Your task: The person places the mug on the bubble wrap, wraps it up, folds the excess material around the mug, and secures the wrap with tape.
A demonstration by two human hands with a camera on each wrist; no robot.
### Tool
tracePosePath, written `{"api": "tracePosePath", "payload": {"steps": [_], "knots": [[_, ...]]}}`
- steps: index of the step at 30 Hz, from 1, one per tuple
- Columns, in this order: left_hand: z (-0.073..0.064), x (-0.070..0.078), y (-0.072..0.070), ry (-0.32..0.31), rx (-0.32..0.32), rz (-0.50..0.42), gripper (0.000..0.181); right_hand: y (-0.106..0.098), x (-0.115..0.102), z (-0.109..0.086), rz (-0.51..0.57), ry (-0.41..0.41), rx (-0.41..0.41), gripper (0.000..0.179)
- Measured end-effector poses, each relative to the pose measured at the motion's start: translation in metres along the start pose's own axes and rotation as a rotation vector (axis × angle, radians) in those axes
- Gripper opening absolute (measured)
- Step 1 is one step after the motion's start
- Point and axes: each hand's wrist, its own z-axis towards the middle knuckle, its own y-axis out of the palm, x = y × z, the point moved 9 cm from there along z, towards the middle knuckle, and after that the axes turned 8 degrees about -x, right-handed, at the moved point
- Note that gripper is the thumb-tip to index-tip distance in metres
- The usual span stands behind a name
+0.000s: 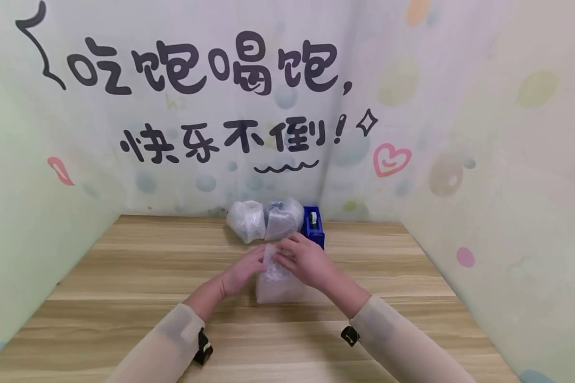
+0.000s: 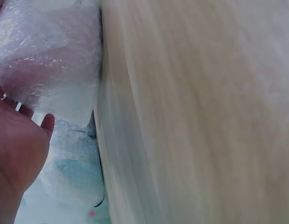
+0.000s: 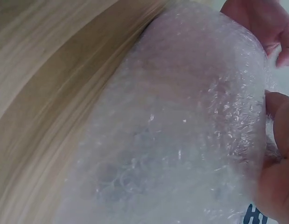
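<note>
A bubble-wrapped bundle rests on the wooden table in front of me, its clear wrap pinkish in places; what is inside cannot be made out. My right hand bends over its top and pinches the bubble wrap between thumb and fingers. At the far left edge is my left hand, its fingers loosely bent against the bundle. In the left wrist view the left hand lies beside the bundle, some fingertips hidden behind the plastic.
Behind the bundle stand two bubble-wrapped items, one whitish and one greyer. A blue tape dispenser stands to their right. The wooden table meets printed cloth walls at the back and sides.
</note>
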Motion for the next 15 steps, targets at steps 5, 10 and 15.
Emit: {"api": "tracePosePath", "payload": {"steps": [5, 10, 15], "knots": [[-0.001, -0.014, 0.002, -0.198, 0.026, -0.107, 0.073, -0.004, 0.002, -0.004, -0.082, 0.002, 0.072, 0.027], [-0.001, -0.014, 0.001, -0.263, 0.055, -0.093, 0.076, -0.019, -0.009, -0.018, -0.257, -0.073, 0.163, 0.035], [0.0, 0.002, -0.006, -0.156, 0.127, 0.047, 0.069, 0.005, -0.011, -0.03, -0.334, -0.116, -0.144, 0.051]]}}
